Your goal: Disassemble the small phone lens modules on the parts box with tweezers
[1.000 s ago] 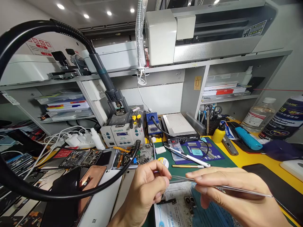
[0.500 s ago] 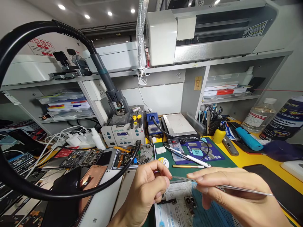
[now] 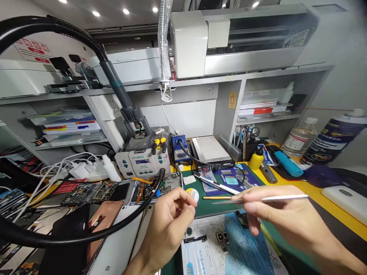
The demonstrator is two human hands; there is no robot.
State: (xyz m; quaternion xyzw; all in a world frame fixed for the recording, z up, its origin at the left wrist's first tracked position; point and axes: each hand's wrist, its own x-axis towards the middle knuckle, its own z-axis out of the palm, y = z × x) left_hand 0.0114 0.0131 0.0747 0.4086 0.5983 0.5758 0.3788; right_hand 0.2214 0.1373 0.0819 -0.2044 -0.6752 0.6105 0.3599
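My right hand (image 3: 266, 206) grips metal tweezers (image 3: 283, 197) between thumb and fingers, their thin tips pointing left above the green mat. My left hand (image 3: 172, 225) is closed, with thumb and forefinger brought together; whatever is between them, if anything, is hidden or too small to make out. A gap separates the tweezer tips from the left fingertips. Below both hands lies a printed white and blue sheet (image 3: 206, 252). On it rest a small camera module (image 3: 222, 237), a thin dark strip part (image 3: 195, 239) and a dark small part (image 3: 242, 219) near its upper edge.
A black hose (image 3: 114, 231) loops across the left side, over several phones and circuit boards (image 3: 88, 193). Behind the hands are a gold pen-like tool (image 3: 216, 198), a white-handled tool (image 3: 218, 185) and an opened device (image 3: 172, 183). Bottles (image 3: 298, 137) stand at the right.
My right hand has drawn the tweezers away from the left fingertips and turned them flatter. The left hand remains pinched. The whole view has shifted slightly.
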